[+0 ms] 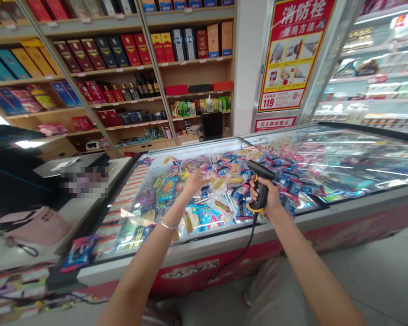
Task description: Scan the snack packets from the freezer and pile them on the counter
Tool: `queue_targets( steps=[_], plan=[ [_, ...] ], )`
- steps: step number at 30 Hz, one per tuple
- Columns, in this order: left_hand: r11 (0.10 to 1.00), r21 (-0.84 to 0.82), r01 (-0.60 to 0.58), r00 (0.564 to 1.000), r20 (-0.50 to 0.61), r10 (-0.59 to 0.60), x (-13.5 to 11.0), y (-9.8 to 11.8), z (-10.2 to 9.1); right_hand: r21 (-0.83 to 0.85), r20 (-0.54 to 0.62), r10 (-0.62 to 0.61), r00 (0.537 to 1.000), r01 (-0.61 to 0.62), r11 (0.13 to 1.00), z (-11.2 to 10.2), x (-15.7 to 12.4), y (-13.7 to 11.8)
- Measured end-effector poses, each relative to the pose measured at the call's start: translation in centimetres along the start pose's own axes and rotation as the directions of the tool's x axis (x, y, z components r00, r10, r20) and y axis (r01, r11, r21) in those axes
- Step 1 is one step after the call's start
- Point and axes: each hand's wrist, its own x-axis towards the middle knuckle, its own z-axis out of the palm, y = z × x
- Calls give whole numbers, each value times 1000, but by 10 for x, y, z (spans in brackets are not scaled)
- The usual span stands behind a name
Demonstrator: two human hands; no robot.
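Note:
My right hand is wrapped around the grip of a black and yellow barcode scanner. Its head points to the left, and a dark cable hangs from the handle down the freezer's front. My left hand, with a bangle at the wrist, is over the glass-topped freezer. Its fingers are curled at the edge of a clear-wrapped yellow snack; the fingertips are partly blurred. Below lie another clear-wrapped snack and a light-blue packet. Many colourful packets surround both hands.
To the left, a counter holds a pink pouch; a blue and pink packet lies at the freezer's corner. Shelves of boxes and bottles line the back wall. A red fire-hydrant poster hangs beside a refrigerated display.

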Motion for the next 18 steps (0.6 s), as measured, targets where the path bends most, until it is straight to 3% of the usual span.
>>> queue_targets(
  steps=[3, 5, 7, 11, 14, 18],
  plan=[
    [997, -70, -27, 999, 34, 30, -15, -12, -51, 26, 69, 29, 997, -31, 999, 21, -5, 11],
    [997, -71, -13, 988, 154, 23, -29, -23, -79, 30, 138, 103, 985, -108, 994, 38, -6, 25],
    [998, -28, -53, 954, 294, 59, -45, -34, -94, 29, 204, 177, 963, -187, 982, 56, -7, 43],
    [956, 115, -270, 830, 531, 170, -63, -54, -94, 6, 268, 257, 928, -268, 963, 88, -5, 82],
    [912, 165, -376, 742, 643, 190, -66, -62, -86, -35, 292, 300, 908, -303, 952, 100, -1, 104],
    [885, 190, -425, 676, 717, 170, -64, -68, -82, -53, 334, 359, 872, -363, 930, 103, 11, 121]
  ],
)
